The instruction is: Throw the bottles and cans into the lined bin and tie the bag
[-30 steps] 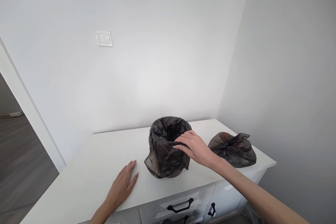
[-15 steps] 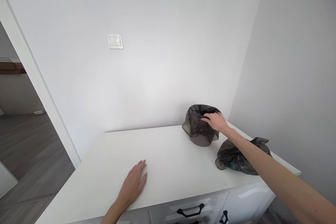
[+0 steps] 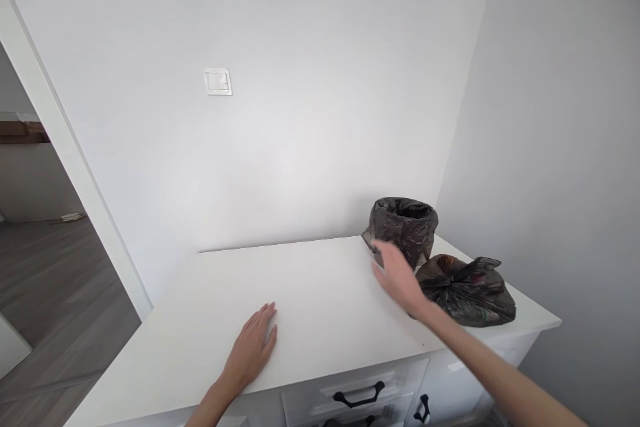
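Observation:
My left hand (image 3: 251,345) lies flat on the white countertop (image 3: 310,307), fingers stretched out, holding nothing. Blurred by motion, my right hand (image 3: 397,275) is in front of a small bin (image 3: 407,230) lined with a black bag, which stands at the back right corner. Its fingers are apart and nothing shows in them. Part of the bin's lower front is hidden behind that hand. A tied black trash bag (image 3: 473,293), full and translucent, rests at the right end of the counter, just behind my right wrist.
Below the top are drawers and a door with black handles (image 3: 359,395). A light switch (image 3: 218,81) is on the wall behind. Walls close off the back and right. At left, a white door frame (image 3: 75,140) borders an opening onto a wood-look floor (image 3: 65,287).
My right hand has let go of the lined bin's rim and come back toward me. The bin now stands farther right, nearer the corner. My left hand stays in place.

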{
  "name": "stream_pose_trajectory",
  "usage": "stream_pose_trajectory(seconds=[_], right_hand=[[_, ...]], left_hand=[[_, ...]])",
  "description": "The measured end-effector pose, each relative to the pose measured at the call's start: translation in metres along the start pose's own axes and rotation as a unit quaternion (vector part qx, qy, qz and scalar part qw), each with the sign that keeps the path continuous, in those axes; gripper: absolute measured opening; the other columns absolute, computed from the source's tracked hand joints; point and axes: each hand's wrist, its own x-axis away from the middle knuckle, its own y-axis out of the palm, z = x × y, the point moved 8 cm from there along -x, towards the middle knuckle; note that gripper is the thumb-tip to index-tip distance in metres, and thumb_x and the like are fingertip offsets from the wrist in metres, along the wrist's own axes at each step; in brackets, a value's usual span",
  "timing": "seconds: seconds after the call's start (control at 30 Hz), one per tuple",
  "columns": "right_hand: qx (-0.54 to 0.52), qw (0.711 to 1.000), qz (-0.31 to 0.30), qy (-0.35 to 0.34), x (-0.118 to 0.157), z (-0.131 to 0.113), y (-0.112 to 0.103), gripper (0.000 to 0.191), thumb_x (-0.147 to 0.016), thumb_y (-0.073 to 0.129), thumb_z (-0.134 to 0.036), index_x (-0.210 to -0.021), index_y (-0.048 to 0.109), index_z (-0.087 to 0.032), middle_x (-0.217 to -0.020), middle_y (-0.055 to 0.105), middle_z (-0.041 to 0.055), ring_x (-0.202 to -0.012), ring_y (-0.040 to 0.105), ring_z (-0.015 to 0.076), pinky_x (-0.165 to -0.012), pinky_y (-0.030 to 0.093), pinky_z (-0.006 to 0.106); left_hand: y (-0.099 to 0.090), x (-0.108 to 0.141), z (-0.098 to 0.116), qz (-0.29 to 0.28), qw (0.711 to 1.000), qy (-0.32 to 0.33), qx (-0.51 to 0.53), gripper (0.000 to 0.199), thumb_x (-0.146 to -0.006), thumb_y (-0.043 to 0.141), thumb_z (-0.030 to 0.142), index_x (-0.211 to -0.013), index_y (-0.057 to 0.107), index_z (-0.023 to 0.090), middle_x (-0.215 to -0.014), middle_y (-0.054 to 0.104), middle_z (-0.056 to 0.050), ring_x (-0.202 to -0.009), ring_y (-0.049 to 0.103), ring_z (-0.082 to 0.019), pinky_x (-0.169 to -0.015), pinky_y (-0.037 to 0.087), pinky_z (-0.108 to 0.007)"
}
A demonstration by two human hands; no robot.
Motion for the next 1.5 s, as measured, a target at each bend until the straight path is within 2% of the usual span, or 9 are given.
stream_pose_trajectory(seconds=[0.07,0.13,0.2,0.27,0.57,0.97,1.17,1.33,1.5], right_hand=[[-0.058,0.994,-0.091,0.014,0.045,-0.011,0.045,0.056,-0.104,0.035,-0.041,-0.155,0.037,-0.016,-0.157,0.048,0.0158,-0.148,0.042,0.0279,-0.124,0.034,0.05],[-0.08,0.983,-0.147,0.078,0.084,-0.009,0.081,0.066,-0.104,0.036,-0.048,-0.159,0.032,-0.013,-0.165,0.037,0.0166,-0.154,0.033,0.0274,-0.126,0.032,0.047],[-0.068,0.972,-0.186,0.129,0.111,-0.003,0.106,0.073,-0.104,0.033,-0.055,-0.161,0.031,-0.009,-0.167,0.032,0.0167,-0.156,0.028,0.0273,-0.129,0.025,0.046],[-0.042,0.966,-0.208,0.146,0.122,0.0,0.118,0.075,-0.105,0.026,-0.057,-0.16,0.034,-0.007,-0.168,0.03,0.0159,-0.158,0.024,0.0267,-0.131,0.017,0.045],[0.011,0.97,-0.203,0.133,0.117,-0.002,0.114,0.069,-0.107,0.02,-0.051,-0.158,0.041,-0.01,-0.169,0.029,0.0113,-0.158,0.023,0.0233,-0.131,0.014,0.041],[0.026,0.968,-0.208,0.136,0.118,-0.003,0.109,0.066,-0.107,0.023,-0.047,-0.158,0.041,-0.01,-0.169,0.029,0.0117,-0.158,0.023,0.023,-0.13,0.013,0.039],[0.023,0.965,-0.218,0.143,0.119,-0.003,0.109,0.067,-0.107,0.023,-0.048,-0.159,0.039,-0.01,-0.17,0.027,0.0101,-0.158,0.022,0.0223,-0.131,0.012,0.04],[0.02,0.963,-0.215,0.161,0.12,-0.001,0.108,0.073,-0.105,0.023,-0.049,-0.162,0.028,-0.004,-0.169,0.028,0.0121,-0.158,0.022,0.0218,-0.131,0.013,0.037],[0.019,0.963,-0.214,0.165,0.119,-0.002,0.106,0.072,-0.105,0.024,-0.048,-0.162,0.028,-0.004,-0.169,0.029,0.0121,-0.158,0.023,0.022,-0.131,0.012,0.037]], left_hand=[[0.0,0.0,0.001,0.003,1.0,0.002,0.0,0.047,-0.106,0.036,0.044,-0.147,0.05,0.026,-0.159,0.051,-0.006,-0.15,0.042,-0.027,-0.123,0.037,-0.05],[-0.001,0.0,0.002,0.004,1.0,0.002,-0.001,0.047,-0.106,0.036,0.044,-0.147,0.05,0.025,-0.159,0.051,-0.006,-0.15,0.042,-0.027,-0.123,0.037,-0.05],[-0.001,0.0,0.003,0.0,1.0,-0.002,-0.006,0.048,-0.106,0.035,0.044,-0.147,0.05,0.025,-0.159,0.051,-0.006,-0.15,0.042,-0.026,-0.123,0.038,-0.049],[-0.001,0.0,0.003,-0.001,1.0,-0.007,-0.014,0.048,-0.106,0.035,0.044,-0.148,0.049,0.024,-0.159,0.051,-0.006,-0.15,0.043,-0.026,-0.122,0.039,-0.048],[-0.002,-0.002,0.003,-0.004,0.999,-0.036,-0.031,0.056,-0.106,0.034,0.047,-0.156,0.038,0.021,-0.158,0.051,-0.009,-0.144,0.049,-0.027,-0.119,0.042,-0.046],[0.0,-0.004,0.005,0.002,0.999,-0.03,-0.027,0.056,-0.105,0.035,0.047,-0.154,0.04,0.021,-0.156,0.053,-0.009,-0.141,0.052,-0.028,-0.116,0.044,-0.044],[0.001,-0.003,0.004,-0.006,0.999,-0.04,-0.02,0.058,-0.104,0.036,0.048,-0.155,0.04,0.021,-0.157,0.052,-0.009,-0.143,0.05,-0.028,-0.117,0.043,-0.045],[0.004,-0.003,0.002,-0.019,0.998,-0.052,-0.016,0.059,-0.105,0.033,0.05,-0.156,0.037,0.021,-0.159,0.049,-0.008,-0.146,0.047,-0.028,-0.119,0.04,-0.046],[0.004,-0.003,0.003,-0.024,0.998,-0.056,-0.015,0.059,-0.104,0.035,0.05,-0.156,0.038,0.022,-0.16,0.048,-0.007,-0.147,0.045,-0.027,-0.121,0.039,-0.045]])
